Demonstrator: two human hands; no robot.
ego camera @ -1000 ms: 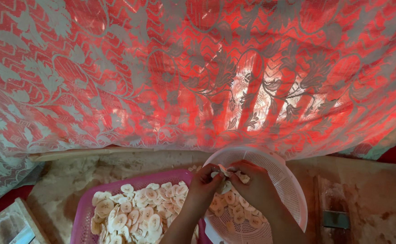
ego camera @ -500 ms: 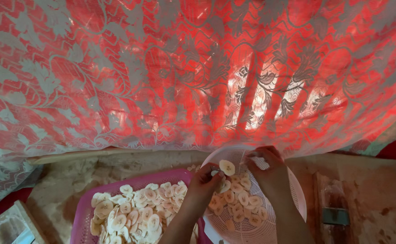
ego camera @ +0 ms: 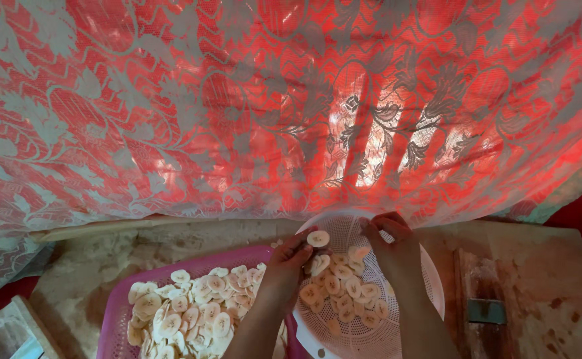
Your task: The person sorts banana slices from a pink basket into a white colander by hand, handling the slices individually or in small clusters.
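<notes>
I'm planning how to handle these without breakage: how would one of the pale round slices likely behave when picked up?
The slice at the left hand's fingertips looks thin and flat, so probably light and somewhat brittle. Those in the white perforated basket and pink tray overlap loosely, so they would likely slide apart when pushed. Being flat, they should not roll.

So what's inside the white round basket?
The white round basket holds pale round slices, spread loosely over its holed bottom. The left hand pinches one slice above it; the right hand is at the rim. The arms cover part of the inside.
</notes>
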